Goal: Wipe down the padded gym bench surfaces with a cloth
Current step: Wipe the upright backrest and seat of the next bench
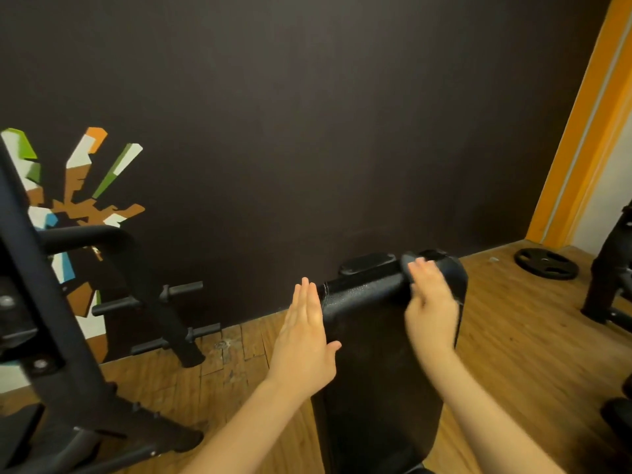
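Head view: right hand (pixel 431 304) on cloth (pixel 444 271)

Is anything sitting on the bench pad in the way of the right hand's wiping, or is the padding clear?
Nothing visible lies in the way. The right hand presses a dark cloth on the far end of the bench pad, whose black surface shows bare. The left hand lies flat against the pad's left edge, beside the wiping area.

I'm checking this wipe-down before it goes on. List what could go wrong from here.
1. The dark cloth sits under flat fingers of the right hand at the bench pad top edge; not gripped, it may slip off.
2. The left hand lies flat against the pad's side, so a hard push could shift the bench.
3. Cloth and pad are both dark, so missed patches may be hard to spot.
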`<act>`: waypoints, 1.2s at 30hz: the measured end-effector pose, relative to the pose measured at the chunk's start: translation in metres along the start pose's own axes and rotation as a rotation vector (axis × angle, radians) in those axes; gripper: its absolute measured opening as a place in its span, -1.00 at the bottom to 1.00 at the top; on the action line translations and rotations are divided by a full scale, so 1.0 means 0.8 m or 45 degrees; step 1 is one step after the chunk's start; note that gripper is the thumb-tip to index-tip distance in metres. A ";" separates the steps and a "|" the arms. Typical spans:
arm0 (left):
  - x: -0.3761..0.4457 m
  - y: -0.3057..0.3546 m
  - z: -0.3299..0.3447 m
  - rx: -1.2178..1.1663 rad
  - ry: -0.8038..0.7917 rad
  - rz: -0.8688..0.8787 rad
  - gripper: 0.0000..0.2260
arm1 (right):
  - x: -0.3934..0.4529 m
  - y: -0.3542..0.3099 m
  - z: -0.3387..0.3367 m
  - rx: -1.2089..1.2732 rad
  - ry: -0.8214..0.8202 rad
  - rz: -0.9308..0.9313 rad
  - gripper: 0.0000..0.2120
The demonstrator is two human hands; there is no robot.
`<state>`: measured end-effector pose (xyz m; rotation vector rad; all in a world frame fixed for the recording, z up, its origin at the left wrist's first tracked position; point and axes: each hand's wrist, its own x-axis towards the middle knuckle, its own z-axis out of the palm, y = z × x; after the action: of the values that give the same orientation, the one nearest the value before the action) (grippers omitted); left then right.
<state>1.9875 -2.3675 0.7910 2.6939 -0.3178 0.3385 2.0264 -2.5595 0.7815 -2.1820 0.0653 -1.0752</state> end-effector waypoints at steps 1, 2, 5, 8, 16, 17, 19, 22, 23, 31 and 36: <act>-0.001 0.001 -0.001 0.006 -0.011 0.003 -0.12 | -0.020 -0.016 0.012 -0.021 -0.045 -0.161 -0.52; -0.002 0.002 -0.003 0.000 -0.025 0.005 -0.11 | -0.037 -0.029 0.021 -0.053 -0.108 -0.314 -0.50; -0.003 0.002 -0.010 -0.023 -0.054 0.018 -0.12 | -0.041 -0.030 0.022 -0.129 -0.304 -0.663 -0.42; -0.004 0.003 -0.014 -0.032 -0.090 0.012 -0.13 | 0.002 0.030 0.001 -0.184 -0.268 -0.596 -0.52; -0.003 0.011 -0.006 -0.022 -0.040 -0.047 -0.15 | 0.039 0.068 -0.028 0.170 -0.050 0.135 -0.63; -0.002 0.011 -0.006 -0.023 -0.028 -0.050 -0.16 | 0.041 0.063 -0.026 0.256 -0.010 0.227 -0.63; -0.002 0.011 -0.005 -0.027 -0.014 -0.056 -0.16 | 0.042 0.054 -0.020 0.343 0.083 0.355 -0.63; -0.002 0.011 -0.002 -0.042 -0.020 -0.058 -0.15 | 0.029 0.033 -0.008 0.248 0.171 0.377 -0.65; -0.002 0.010 -0.001 -0.042 -0.021 -0.057 -0.15 | 0.018 0.018 -0.003 0.222 0.154 0.309 -0.65; -0.005 0.000 -0.015 -0.029 -0.086 0.057 -0.13 | -0.034 -0.033 0.015 0.118 -0.256 -0.547 -0.48; 0.000 -0.008 -0.021 -0.014 -0.194 0.058 -0.10 | -0.011 -0.035 0.013 0.053 -0.173 -0.312 -0.52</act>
<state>1.9864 -2.3547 0.8037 2.7106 -0.4244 0.1439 2.0209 -2.5294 0.7881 -2.2607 -0.2900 -1.0458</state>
